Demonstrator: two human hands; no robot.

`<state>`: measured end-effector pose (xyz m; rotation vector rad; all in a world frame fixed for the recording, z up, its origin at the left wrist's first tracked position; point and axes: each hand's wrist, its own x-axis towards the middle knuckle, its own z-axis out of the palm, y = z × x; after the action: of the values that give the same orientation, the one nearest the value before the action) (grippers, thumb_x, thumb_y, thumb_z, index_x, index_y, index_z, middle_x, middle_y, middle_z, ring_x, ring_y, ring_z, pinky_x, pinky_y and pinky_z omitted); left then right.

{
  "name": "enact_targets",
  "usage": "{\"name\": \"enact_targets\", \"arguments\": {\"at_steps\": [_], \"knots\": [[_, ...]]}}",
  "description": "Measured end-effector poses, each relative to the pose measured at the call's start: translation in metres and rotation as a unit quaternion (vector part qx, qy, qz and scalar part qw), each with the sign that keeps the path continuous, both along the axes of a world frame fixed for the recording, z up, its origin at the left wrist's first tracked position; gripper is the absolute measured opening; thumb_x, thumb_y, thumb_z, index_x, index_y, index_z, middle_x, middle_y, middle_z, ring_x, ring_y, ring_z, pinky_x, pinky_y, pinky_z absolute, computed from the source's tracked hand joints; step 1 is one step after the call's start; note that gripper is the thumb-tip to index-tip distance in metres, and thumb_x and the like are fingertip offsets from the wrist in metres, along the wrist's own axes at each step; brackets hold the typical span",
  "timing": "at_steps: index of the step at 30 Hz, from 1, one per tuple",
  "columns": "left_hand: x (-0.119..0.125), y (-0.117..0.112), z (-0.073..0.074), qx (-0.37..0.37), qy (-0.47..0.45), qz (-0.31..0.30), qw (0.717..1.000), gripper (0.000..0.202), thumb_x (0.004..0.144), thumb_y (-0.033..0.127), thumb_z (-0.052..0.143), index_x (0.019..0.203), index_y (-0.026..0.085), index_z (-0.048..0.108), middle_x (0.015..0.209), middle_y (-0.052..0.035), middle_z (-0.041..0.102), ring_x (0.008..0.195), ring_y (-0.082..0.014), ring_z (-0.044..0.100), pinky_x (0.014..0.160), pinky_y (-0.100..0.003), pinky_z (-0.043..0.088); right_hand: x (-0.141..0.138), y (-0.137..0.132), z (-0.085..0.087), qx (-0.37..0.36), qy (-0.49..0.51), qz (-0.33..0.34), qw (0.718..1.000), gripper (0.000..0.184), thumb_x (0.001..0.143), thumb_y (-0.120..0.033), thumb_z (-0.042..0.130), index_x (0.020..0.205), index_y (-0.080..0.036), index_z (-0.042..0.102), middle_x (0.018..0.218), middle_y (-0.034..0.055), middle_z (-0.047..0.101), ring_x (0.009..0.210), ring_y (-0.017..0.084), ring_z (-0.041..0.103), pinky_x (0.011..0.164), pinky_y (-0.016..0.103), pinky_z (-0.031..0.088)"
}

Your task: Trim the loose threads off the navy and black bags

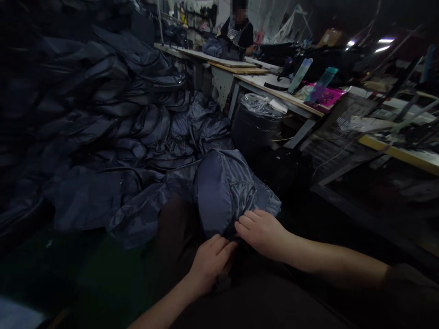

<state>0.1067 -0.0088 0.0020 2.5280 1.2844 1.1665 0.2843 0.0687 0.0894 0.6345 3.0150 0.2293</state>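
A dark blue-grey fabric bag [226,187] rests on my lap, its rounded end pointing away from me. My left hand [210,261] grips its near lower edge with curled fingers. My right hand [261,230] lies on the bag's near right edge, fingers bent and pinching the fabric. Both hands meet at the same edge of the bag.
A large heap of similar dark bags [103,114] fills the left and middle. A black bin lined with clear plastic [255,121] stands by a long worktable [274,89]. A person [238,32] sits at the far end. Pink items [325,97] lie on the table.
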Motion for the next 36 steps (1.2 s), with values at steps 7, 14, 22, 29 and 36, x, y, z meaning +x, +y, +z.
{"name": "enact_targets", "arguments": {"at_steps": [7, 14, 22, 29, 36], "knots": [[-0.004, -0.003, 0.001, -0.040, -0.032, 0.003, 0.999, 0.022, 0.086, 0.011, 0.047, 0.102, 0.019, 0.060, 0.074, -0.0017, 0.061, 0.067, -0.0130, 0.054, 0.056, -0.022, 0.042, 0.001, 0.004, -0.001, -0.063, 0.082, -0.029, 0.994, 0.015, 0.091, -0.027, 0.048, 0.085, -0.018, 0.059, 0.077, 0.0044, 0.059, 0.074, 0.018, 0.053, 0.062, 0.030, 0.036], [-0.112, 0.015, 0.007, -0.090, -0.090, 0.459, 0.879, 0.024, 0.087, 0.028, 0.047, 0.103, 0.019, 0.062, 0.098, -0.0084, 0.067, 0.092, -0.0226, 0.061, 0.083, -0.035, 0.046, 0.016, 0.025, -0.001, -0.256, 0.381, -0.260, 0.850, 0.026, 0.083, -0.040, 0.060, 0.099, -0.021, 0.058, 0.089, 0.0053, 0.063, 0.078, 0.017, 0.059, 0.070, 0.029, 0.047], [-0.170, 0.011, -0.049, -0.361, 0.077, 0.588, 0.720, 0.044, 0.077, 0.038, 0.057, 0.114, 0.014, 0.055, 0.136, -0.0213, 0.045, 0.131, -0.0412, 0.030, 0.097, -0.064, 0.025, -0.009, 0.026, -0.006, -0.340, 0.366, -0.304, 0.811, 0.031, 0.075, -0.045, 0.065, 0.092, -0.021, 0.056, 0.078, 0.0012, 0.061, 0.066, 0.014, 0.054, 0.061, 0.025, 0.043], [-0.044, 0.037, -0.002, -0.352, -0.219, 0.122, 0.902, 0.021, 0.085, 0.036, 0.051, 0.096, 0.020, 0.061, 0.095, -0.0062, 0.066, 0.088, -0.0192, 0.061, 0.081, -0.032, 0.047, -0.029, 0.041, -0.016, -0.286, 0.331, -0.364, 0.822, 0.033, 0.072, -0.050, 0.064, 0.066, -0.021, 0.049, 0.060, -0.0024, 0.053, 0.053, 0.011, 0.045, 0.050, 0.023, 0.034], [0.002, 0.030, 0.000, -0.315, -0.222, -0.045, 0.922, 0.020, 0.088, 0.020, 0.048, 0.095, 0.020, 0.067, 0.086, -0.0046, 0.062, 0.081, -0.0144, 0.058, 0.074, -0.025, 0.045, 0.011, 0.045, -0.031, -0.411, 0.366, -0.355, 0.756, 0.017, 0.075, -0.034, 0.060, 0.073, -0.018, 0.056, 0.061, -0.0034, 0.051, 0.057, 0.011, 0.046, 0.054, 0.023, 0.036]]}}
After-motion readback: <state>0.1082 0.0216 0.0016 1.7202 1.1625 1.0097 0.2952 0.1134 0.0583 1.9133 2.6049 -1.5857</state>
